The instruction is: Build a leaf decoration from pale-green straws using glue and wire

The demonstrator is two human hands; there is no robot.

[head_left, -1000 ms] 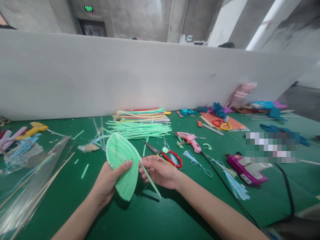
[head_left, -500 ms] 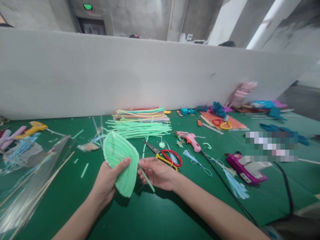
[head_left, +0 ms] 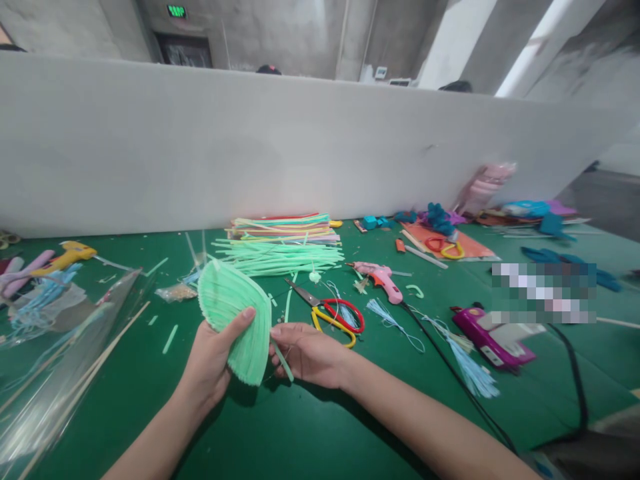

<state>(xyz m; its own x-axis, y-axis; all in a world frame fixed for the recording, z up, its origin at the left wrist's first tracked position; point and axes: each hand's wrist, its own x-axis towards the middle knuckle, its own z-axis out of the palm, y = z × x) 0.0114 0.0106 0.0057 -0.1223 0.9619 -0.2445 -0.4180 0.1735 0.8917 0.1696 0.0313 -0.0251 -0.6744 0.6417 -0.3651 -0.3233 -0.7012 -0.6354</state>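
Observation:
My left hand [head_left: 213, 363] grips a light green leaf-shaped fan [head_left: 234, 319] made of packed pipe cleaners, thumb across its front. My right hand [head_left: 310, 352] pinches a loose light green pipe cleaner end [head_left: 281, 354] sticking out at the fan's right edge. Both hands hover just above the green table [head_left: 310, 433]. Scissors with red and yellow handles [head_left: 334, 315] lie right behind my right hand. A heap of light green pipe cleaners [head_left: 280, 257] lies further back, with a stack of mixed-colour ones [head_left: 283, 229] behind it.
A pink glue gun [head_left: 383, 280] and a purple glue gun [head_left: 487, 337] with black cables lie to the right, beside light blue tassels [head_left: 467, 373]. A yellow glue gun [head_left: 67, 255], clear plastic sheet [head_left: 60, 360] and thin sticks are at left. A white partition [head_left: 300, 153] walls the table's far side.
The fan has shifted left and slightly lower in my left hand. My right hand followed it leftward, and the loose pipe cleaner end it pinches now sticks out shorter.

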